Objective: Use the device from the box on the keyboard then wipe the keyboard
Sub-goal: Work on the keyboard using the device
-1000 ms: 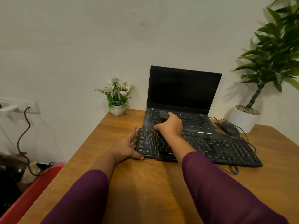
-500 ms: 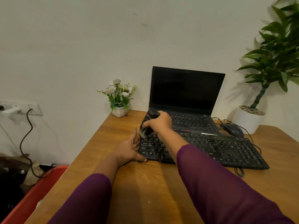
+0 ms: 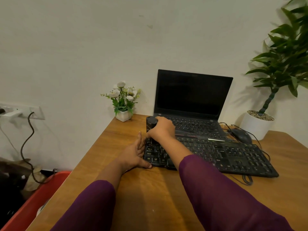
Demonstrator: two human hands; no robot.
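A black external keyboard (image 3: 233, 155) lies on the wooden desk (image 3: 150, 189), in front of an open black laptop (image 3: 191, 97). My right hand (image 3: 162, 130) is closed around a small black handheld device (image 3: 151, 124), held upright with its lower end on the keys at the keyboard's far left. My left hand (image 3: 134, 154) rests flat on the desk, pressed against the keyboard's left edge with the thumb along its front corner. The device's tip is hidden behind my fingers.
A small white pot of flowers (image 3: 124, 104) stands at the desk's back left. A black mouse (image 3: 241, 135) with cables and a large potted plant (image 3: 260, 120) are at the back right. A red bin (image 3: 33, 202) sits on the floor left of the desk.
My right hand moved the device leftward from the keyboard's left-middle keys to its far left end and set it more upright. The left hand stayed against the keyboard edge.
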